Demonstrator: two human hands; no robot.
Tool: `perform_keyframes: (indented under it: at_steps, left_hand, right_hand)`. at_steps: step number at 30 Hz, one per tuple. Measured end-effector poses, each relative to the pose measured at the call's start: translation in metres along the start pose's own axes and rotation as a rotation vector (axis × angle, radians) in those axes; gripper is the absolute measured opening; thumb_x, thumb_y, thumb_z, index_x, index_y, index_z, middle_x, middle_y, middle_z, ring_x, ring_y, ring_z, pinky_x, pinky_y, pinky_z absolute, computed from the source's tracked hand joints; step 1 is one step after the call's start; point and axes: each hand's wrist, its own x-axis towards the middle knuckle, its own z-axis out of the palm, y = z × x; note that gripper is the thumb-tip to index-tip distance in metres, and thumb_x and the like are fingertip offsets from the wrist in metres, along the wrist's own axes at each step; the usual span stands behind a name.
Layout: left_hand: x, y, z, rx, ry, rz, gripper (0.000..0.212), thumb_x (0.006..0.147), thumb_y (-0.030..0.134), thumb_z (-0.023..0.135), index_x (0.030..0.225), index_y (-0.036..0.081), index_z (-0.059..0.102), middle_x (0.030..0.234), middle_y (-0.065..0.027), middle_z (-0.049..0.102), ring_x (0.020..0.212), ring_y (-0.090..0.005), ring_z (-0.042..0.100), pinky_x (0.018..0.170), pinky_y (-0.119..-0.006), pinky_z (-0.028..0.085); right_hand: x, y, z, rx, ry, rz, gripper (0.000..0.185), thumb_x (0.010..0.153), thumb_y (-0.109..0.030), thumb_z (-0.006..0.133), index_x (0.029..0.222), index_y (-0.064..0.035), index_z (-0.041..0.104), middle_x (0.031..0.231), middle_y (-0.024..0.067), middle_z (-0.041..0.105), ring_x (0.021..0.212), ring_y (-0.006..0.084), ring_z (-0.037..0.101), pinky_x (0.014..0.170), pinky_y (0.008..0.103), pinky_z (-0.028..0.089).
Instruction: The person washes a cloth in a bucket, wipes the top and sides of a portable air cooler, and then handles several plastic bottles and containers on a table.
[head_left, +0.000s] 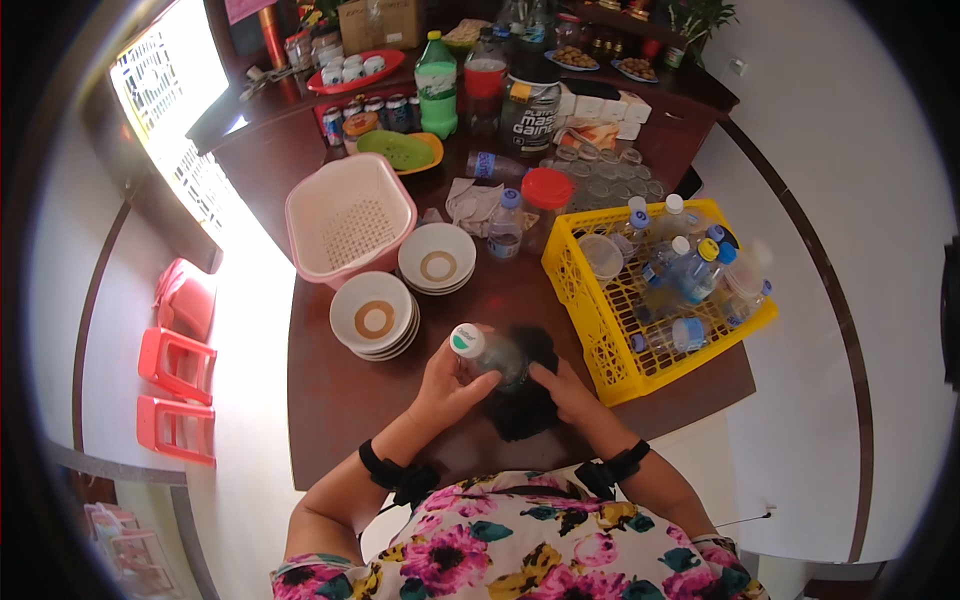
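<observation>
My left hand (456, 382) grips a clear plastic bottle (499, 360) with a white screw cap, tilted so the cap points up and left. A black cloth (525, 411) is bunched against the bottle's lower end, and my right hand (561, 390) holds it there. The folds cover part of the bottle. Just right of my hands stands a yellow plastic crate (600, 360) holding several empty-looking bottles and clear tubs. Two stacks of white bowls (373, 319) lie beyond my left hand. A small bottle with a blue-violet cap (506, 225) stands farther back.
A pink-and-white basket (349, 217) sits behind the bowls. Around the table's back are a red-lidded jar (547, 191), a crumpled cloth (474, 204), upturned glasses (607, 176), a green soda bottle (436, 90) and a black supplement tub (531, 112). Red plastic stools (176, 364) stand on the left.
</observation>
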Motion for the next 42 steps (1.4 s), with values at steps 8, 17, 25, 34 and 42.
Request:
perform_keyframes:
  at_steps: [8,17,25,34,42]
  left_hand:
    - [0.043,0.0,-0.003,0.552,0.066,0.196,0.054,0.077,0.018,0.08,0.124,0.006,0.057,0.099,-0.0036,0.065,0.07,-0.0082,0.057,0.061,-0.024,0.049]
    - [0.167,0.016,-0.029,1.087,0.141,0.243,0.059,0.083,0.042,0.073,0.121,0.0,0.054,0.106,-0.0238,0.067,0.104,-0.0428,0.062,0.083,-0.05,0.049]
    - [0.237,0.003,-0.08,1.007,0.238,-0.069,0.068,0.087,0.053,0.062,0.111,-0.01,0.058,0.104,-0.0284,0.067,0.103,-0.0419,0.064,0.088,-0.044,0.049]
    - [0.234,-0.021,-0.095,1.044,0.135,-0.143,0.063,0.085,0.057,0.063,0.094,-0.005,0.063,0.091,-0.0213,0.068,0.092,-0.036,0.066,0.082,-0.043,0.049]
    - [0.221,-0.017,-0.073,1.135,0.068,-0.176,0.06,0.081,0.058,0.066,0.093,-0.001,0.063,0.093,-0.0188,0.07,0.094,-0.0372,0.066,0.09,-0.045,0.045]
  right_hand:
    - [-0.011,0.008,-0.019,-0.47,0.284,-0.273,0.041,0.088,-0.026,0.073,0.117,0.0007,0.061,0.106,0.0097,0.068,0.093,0.0208,0.066,0.083,0.0347,0.053]
    - [-0.023,0.025,-0.037,-0.866,0.388,-0.513,0.053,0.084,-0.029,0.074,0.12,0.0048,0.058,0.111,0.0231,0.064,0.101,0.0402,0.062,0.087,0.0407,0.05]
    - [-0.014,0.042,-0.045,-0.917,0.466,-0.635,0.041,0.083,-0.025,0.075,0.11,0.0023,0.061,0.099,0.021,0.067,0.092,0.0351,0.067,0.08,0.0388,0.052]
    - [-0.014,0.04,-0.046,-0.893,0.416,-0.588,0.042,0.083,-0.025,0.076,0.11,0.0026,0.06,0.098,0.0201,0.065,0.09,0.0357,0.065,0.079,0.0397,0.051]
    - [-0.009,0.037,-0.046,-0.879,0.371,-0.591,0.048,0.082,-0.029,0.077,0.112,0.0038,0.059,0.1,0.0224,0.063,0.092,0.0408,0.063,0.079,0.0422,0.051]
